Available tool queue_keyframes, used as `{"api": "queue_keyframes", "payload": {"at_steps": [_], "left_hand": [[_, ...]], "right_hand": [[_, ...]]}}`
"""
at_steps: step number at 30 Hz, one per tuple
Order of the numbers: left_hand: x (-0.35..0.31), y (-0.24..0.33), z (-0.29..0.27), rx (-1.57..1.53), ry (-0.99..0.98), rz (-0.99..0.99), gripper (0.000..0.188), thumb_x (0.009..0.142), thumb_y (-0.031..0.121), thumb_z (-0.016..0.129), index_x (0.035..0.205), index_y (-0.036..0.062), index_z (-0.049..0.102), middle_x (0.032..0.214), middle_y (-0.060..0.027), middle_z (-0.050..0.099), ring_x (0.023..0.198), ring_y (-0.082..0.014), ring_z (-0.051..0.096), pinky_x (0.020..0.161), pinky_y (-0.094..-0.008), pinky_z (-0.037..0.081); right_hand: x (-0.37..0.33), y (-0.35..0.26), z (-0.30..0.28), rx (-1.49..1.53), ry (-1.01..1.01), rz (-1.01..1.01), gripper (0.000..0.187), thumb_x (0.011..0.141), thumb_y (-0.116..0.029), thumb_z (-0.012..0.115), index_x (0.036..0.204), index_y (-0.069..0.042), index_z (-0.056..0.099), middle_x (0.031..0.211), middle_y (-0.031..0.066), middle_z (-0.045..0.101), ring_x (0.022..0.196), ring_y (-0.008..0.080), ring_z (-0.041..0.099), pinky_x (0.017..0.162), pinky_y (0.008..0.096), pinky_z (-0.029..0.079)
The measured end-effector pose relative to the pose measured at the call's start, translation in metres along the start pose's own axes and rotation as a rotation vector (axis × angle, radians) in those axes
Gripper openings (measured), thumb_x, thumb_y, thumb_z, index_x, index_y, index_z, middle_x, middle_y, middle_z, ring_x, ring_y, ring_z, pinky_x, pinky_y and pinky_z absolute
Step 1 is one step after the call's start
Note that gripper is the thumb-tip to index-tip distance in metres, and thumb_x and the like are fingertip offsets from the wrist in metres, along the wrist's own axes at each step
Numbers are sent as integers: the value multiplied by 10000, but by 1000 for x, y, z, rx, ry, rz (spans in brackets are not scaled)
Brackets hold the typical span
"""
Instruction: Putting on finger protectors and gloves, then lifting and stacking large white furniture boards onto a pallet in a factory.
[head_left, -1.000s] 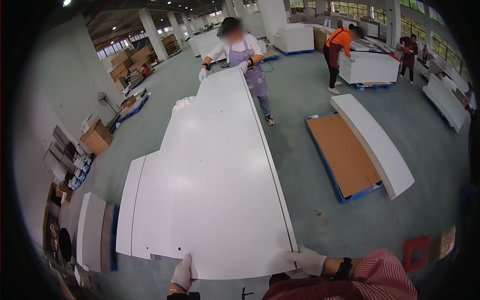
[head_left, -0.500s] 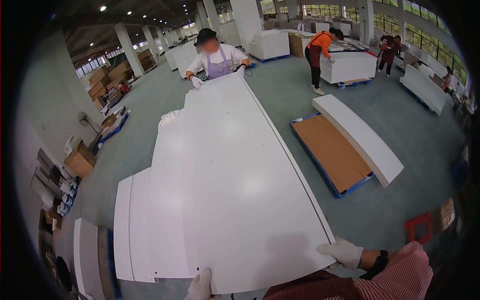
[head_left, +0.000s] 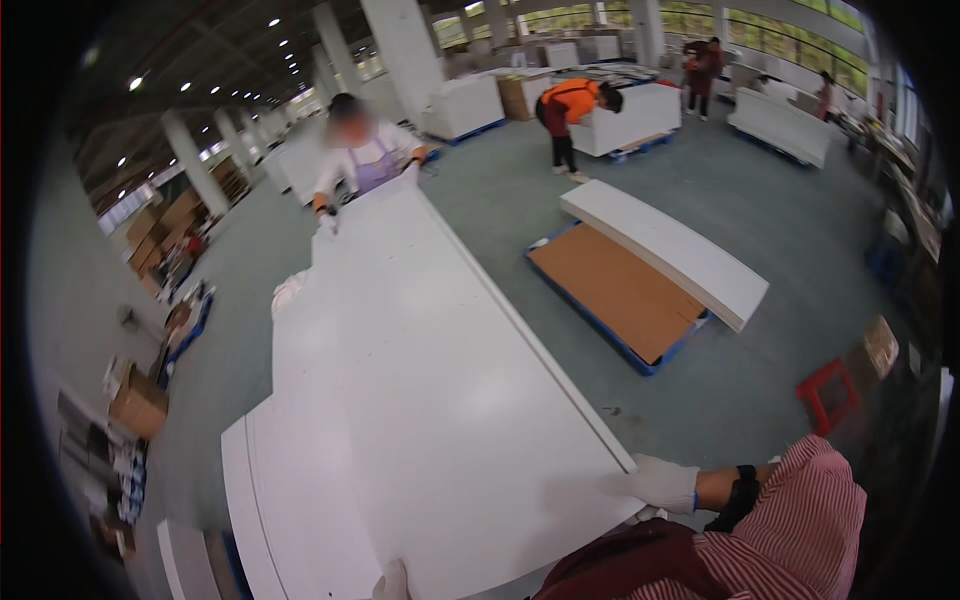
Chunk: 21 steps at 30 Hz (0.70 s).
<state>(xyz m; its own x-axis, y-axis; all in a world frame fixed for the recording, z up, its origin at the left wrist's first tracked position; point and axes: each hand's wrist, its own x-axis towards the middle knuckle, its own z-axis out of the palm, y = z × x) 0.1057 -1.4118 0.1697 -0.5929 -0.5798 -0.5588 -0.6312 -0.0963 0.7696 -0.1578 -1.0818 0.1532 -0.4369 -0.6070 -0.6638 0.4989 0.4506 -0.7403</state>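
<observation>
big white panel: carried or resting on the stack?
Carried: the right hand grips the white panel at its near corner, the left hand its near edge; a co-worker holds the far end.

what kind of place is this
Most likely a furniture or panel factory floor. A long white panel is carried by the gloved right hand, left hand and a co-worker; white board stacks sit on a blue pallet.

White panel (head_left: pixel 420 400), white gloves on right hand (head_left: pixel 660 484) and left hand (head_left: pixel 393 583), red-striped sleeve (head_left: pixel 800 530), brown sheet on blue pallet (head_left: pixel 612 290), red stool (head_left: pixel 826 395).
</observation>
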Motion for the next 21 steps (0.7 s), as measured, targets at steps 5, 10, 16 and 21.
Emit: {"api": "queue_keyframes", "payload": {"at_steps": [5,10,16,21], "left_hand": [[-5,14,6,6,-32,-35,637,1044,588,392,1251,41,644,877,-55,704,641,-146,624,495,-271,464],[-6,15,9,-14,3,-22,622,1051,578,374,1226,45,643,822,-47,687,593,-135,586,470,-265,423],[-9,22,29,51,2,-52,624,1055,576,361,1244,45,627,790,-38,677,557,-126,565,462,-269,410],[-19,31,65,75,43,-44,654,1033,621,375,1213,48,636,881,-64,674,659,-155,607,491,-279,448]], "right_hand": [[11,13,-7,-132,-78,-185,686,905,-519,678,1285,27,511,880,111,640,624,150,627,498,291,516],[9,13,-10,-6,58,70,835,870,-606,670,1318,58,435,900,109,629,608,160,613,504,300,523],[4,15,-37,5,-16,6,720,883,-570,659,1213,51,508,766,62,591,558,139,565,480,286,489],[6,22,-71,36,1,-38,573,896,-526,664,1038,23,582,639,10,511,498,127,487,444,289,425]]}}
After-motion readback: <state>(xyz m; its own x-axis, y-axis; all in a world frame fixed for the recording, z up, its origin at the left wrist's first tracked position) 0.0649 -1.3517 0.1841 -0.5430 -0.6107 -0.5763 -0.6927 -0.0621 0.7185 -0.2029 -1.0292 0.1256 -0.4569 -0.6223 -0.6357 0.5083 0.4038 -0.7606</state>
